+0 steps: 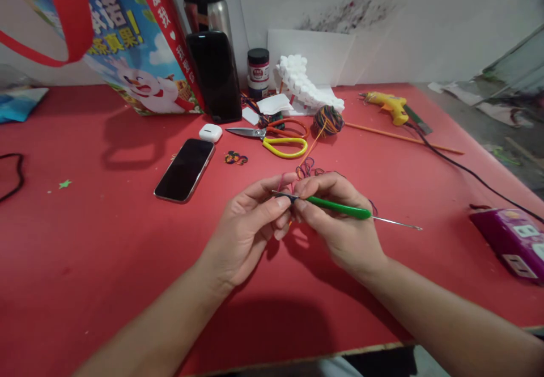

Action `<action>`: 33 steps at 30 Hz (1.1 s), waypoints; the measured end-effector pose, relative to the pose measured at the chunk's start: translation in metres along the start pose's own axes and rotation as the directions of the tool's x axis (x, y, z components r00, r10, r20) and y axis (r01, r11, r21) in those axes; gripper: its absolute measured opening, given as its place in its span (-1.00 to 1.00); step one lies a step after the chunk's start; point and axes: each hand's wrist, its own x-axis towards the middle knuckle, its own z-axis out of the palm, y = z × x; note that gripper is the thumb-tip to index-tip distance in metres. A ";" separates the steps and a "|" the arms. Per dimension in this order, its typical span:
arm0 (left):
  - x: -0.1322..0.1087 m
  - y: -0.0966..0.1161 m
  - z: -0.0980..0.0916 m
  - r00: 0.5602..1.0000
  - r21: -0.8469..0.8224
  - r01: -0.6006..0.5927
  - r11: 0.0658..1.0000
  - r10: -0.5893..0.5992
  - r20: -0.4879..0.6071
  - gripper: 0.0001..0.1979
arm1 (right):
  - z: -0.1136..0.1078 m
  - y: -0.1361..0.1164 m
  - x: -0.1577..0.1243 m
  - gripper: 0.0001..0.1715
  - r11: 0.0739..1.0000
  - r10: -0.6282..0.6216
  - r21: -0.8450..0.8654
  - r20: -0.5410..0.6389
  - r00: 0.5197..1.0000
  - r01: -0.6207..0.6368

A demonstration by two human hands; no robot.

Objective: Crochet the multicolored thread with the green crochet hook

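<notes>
My right hand is closed round a crochet hook with a green handle; its metal tail sticks out to the right. My left hand pinches multicoloured yarn at the hook's tip, thumb and forefinger pressed together. The yarn runs up across the red table to a yarn ball beside the scissors. Both hands hover just above the table's middle.
A phone, earbud case and yellow-handled scissors lie behind the hands. A printed bag, flask, jar and white foam model stand at the back. A glue gun with cord and a purple power strip are on the right.
</notes>
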 end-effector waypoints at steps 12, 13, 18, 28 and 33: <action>0.009 0.009 -0.015 0.991 0.230 -0.042 0.972 0.069 -0.111 -0.83 | -0.006 -0.006 0.001 -0.82 0.983 -0.107 -0.148 -0.004 0.994 0.105; 0.010 0.012 -0.017 0.987 0.306 -0.080 0.949 0.118 -0.107 -0.85 | -0.007 -0.007 0.002 -0.82 0.983 -0.110 -0.147 -0.003 0.994 0.108; 0.011 0.029 -0.023 0.919 0.765 -0.352 0.540 0.355 0.173 -0.81 | -0.012 -0.010 0.004 -0.78 0.983 -0.137 -0.128 -0.027 0.990 0.132; 0.011 0.023 -0.027 0.950 0.540 -0.309 0.783 0.224 0.219 -0.85 | -0.012 -0.012 0.002 -0.83 0.982 -0.181 -0.046 0.039 0.983 0.183; 0.012 0.013 -0.027 0.957 0.427 -0.226 0.875 0.119 0.264 -0.78 | -0.011 -0.016 0.000 -0.85 0.985 -0.173 0.001 0.110 0.979 0.174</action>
